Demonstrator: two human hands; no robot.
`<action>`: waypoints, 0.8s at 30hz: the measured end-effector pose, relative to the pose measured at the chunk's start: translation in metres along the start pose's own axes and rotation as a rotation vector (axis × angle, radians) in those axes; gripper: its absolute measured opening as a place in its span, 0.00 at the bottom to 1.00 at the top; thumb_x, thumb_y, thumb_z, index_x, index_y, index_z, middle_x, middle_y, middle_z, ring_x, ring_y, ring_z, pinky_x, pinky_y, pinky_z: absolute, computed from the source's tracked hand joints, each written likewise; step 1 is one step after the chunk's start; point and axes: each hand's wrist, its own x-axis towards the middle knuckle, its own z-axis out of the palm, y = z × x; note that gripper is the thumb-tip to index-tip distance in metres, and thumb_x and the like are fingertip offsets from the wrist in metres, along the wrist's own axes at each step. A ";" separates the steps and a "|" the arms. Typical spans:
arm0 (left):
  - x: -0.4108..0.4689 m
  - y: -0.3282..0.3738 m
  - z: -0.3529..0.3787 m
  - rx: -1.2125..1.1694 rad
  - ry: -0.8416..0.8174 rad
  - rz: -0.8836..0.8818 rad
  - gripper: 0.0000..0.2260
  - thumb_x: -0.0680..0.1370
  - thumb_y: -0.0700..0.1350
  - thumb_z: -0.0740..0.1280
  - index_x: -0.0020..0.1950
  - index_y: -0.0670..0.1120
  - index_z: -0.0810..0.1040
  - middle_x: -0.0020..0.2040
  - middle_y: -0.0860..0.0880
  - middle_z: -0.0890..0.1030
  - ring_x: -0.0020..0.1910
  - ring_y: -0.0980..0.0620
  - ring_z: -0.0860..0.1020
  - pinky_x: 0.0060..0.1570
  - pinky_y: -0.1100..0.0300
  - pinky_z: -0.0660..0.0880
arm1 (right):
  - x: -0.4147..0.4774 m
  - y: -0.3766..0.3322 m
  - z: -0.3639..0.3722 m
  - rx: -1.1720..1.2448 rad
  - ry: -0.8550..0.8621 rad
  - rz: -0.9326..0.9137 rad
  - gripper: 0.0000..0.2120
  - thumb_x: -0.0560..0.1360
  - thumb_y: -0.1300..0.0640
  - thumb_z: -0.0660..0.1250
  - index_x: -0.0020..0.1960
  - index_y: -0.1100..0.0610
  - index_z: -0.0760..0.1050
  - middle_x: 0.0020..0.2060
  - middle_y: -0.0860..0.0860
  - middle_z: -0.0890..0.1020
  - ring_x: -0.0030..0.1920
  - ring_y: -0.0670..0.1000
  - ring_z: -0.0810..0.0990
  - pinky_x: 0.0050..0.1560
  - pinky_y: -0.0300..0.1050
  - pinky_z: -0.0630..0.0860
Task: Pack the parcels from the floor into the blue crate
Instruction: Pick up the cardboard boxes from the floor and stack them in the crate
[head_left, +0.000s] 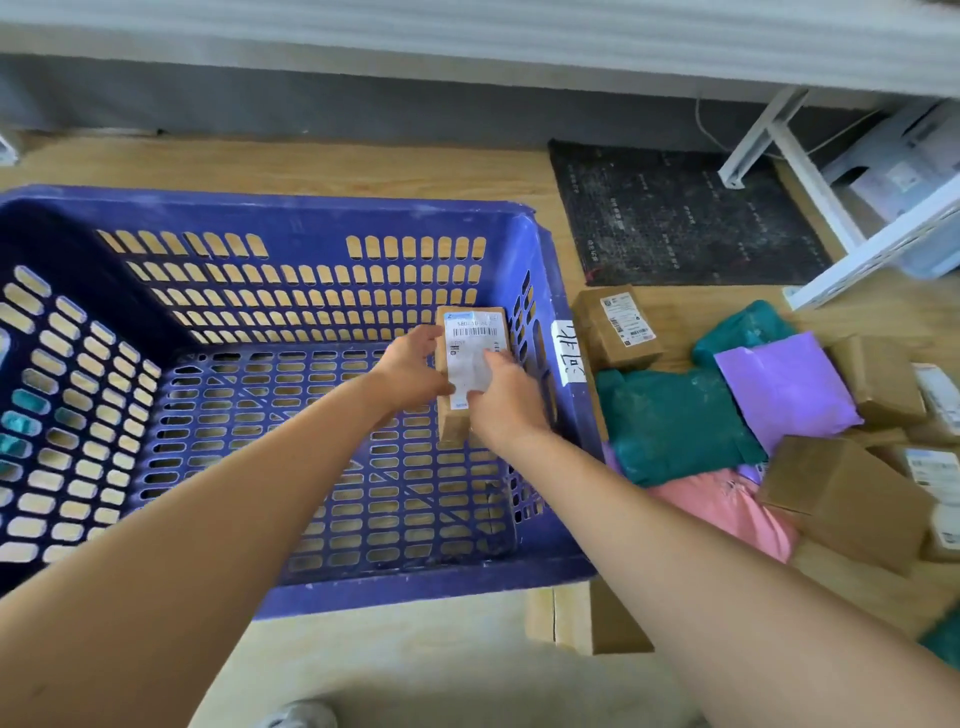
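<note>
A big blue slotted crate (291, 218) stands on the wooden floor. Inside it, near its right wall, I hold a brown cardboard box with a white barcode label (472, 340). My left hand (415, 366) grips the box's left side and my right hand (498, 395) grips its near right part, fingers on the label. The rest of the crate's floor is bare. More parcels lie on the floor to the right of the crate: a labelled brown box (615, 325), teal bags (675, 421), a purple bag (784, 387), a pink bag (727, 506) and several brown boxes (852, 499).
A black mat (680, 218) lies on the floor beyond the parcels. A white metal shelf frame (810, 171) stands at the far right with items under it. A grey wall base runs along the back. A flat cardboard piece (587, 618) lies by the crate's near right corner.
</note>
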 end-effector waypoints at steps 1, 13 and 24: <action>-0.006 0.009 -0.002 0.018 0.006 0.017 0.34 0.70 0.34 0.72 0.73 0.49 0.64 0.70 0.45 0.70 0.62 0.46 0.75 0.48 0.57 0.76 | -0.005 -0.002 -0.008 0.046 0.006 -0.018 0.24 0.78 0.62 0.61 0.73 0.59 0.62 0.70 0.56 0.69 0.67 0.59 0.70 0.65 0.51 0.69; -0.121 0.104 0.033 0.116 0.016 0.238 0.28 0.74 0.32 0.66 0.72 0.48 0.65 0.65 0.44 0.74 0.54 0.50 0.76 0.41 0.60 0.75 | -0.093 0.018 -0.098 0.350 0.201 -0.156 0.22 0.74 0.63 0.60 0.68 0.57 0.70 0.63 0.56 0.76 0.59 0.59 0.78 0.58 0.57 0.76; -0.187 0.082 0.116 0.144 -0.054 0.231 0.22 0.75 0.32 0.63 0.68 0.43 0.69 0.56 0.43 0.76 0.48 0.51 0.74 0.39 0.63 0.72 | -0.163 0.119 -0.114 0.334 0.238 0.039 0.23 0.75 0.64 0.65 0.70 0.59 0.69 0.65 0.56 0.74 0.64 0.55 0.74 0.62 0.48 0.73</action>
